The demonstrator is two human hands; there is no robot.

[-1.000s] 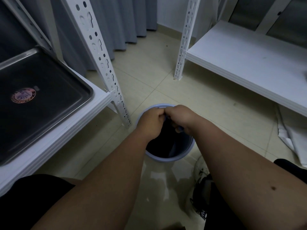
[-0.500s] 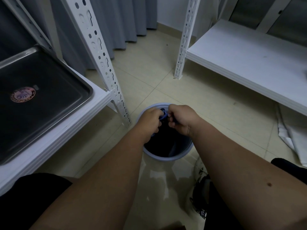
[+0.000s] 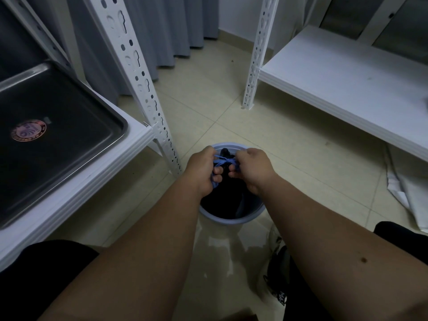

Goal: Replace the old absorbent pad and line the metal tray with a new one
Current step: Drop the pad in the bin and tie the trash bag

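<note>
Gripping blue ties [image 3: 223, 161] between left hand [image 3: 203, 173], right hand [image 3: 249, 171], over bin [image 3: 228, 220].

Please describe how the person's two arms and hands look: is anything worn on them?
The left hand and right hand are bare: no gloves, rings or watch visible. Both forearms are uncovered, without sleeves. The right forearm has a small dark mole.
</note>
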